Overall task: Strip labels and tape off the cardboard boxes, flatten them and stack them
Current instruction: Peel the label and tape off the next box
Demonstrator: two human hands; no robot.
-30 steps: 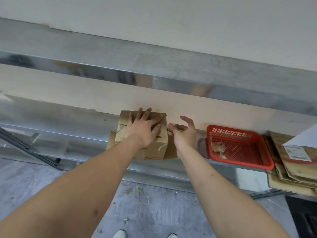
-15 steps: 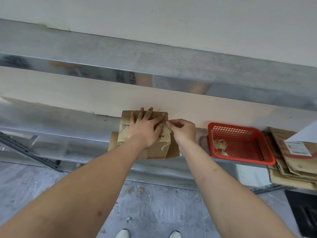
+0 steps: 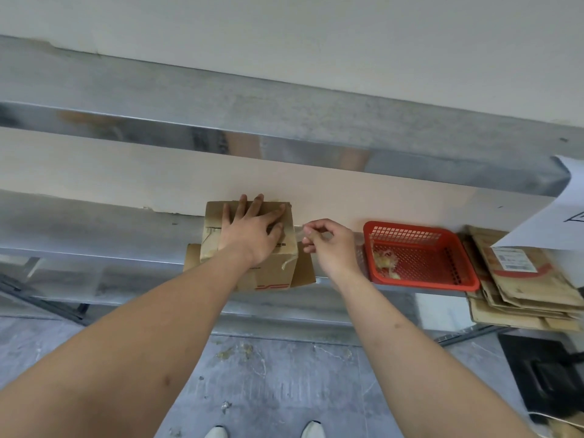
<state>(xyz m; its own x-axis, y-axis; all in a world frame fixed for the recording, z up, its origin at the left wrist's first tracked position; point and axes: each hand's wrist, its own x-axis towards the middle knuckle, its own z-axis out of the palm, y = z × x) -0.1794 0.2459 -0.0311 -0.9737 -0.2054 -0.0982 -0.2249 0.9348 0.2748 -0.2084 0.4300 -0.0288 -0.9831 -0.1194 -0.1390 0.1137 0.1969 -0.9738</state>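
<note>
Left hand [image 3: 252,238] presses flat on the small brown cardboard box [image 3: 268,267]; right hand [image 3: 328,248], just beside it, pinches clear tape [image 3: 298,230].

Box [image 3: 252,248] sits mid frame on the shelf [image 3: 94,235]. Left hand [image 3: 249,235] lies on top of box. Right hand [image 3: 328,245] is just right of box. Basket [image 3: 420,279] is further right, w/ scraps [image 3: 384,263] in it. Flat box stack [image 3: 521,286] is at far right.

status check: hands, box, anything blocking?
Left hand flat on the cardboard box, pinning it. Right hand pinching a clear tape strip off the box's right side. Red basket beside, not in the way.
</note>
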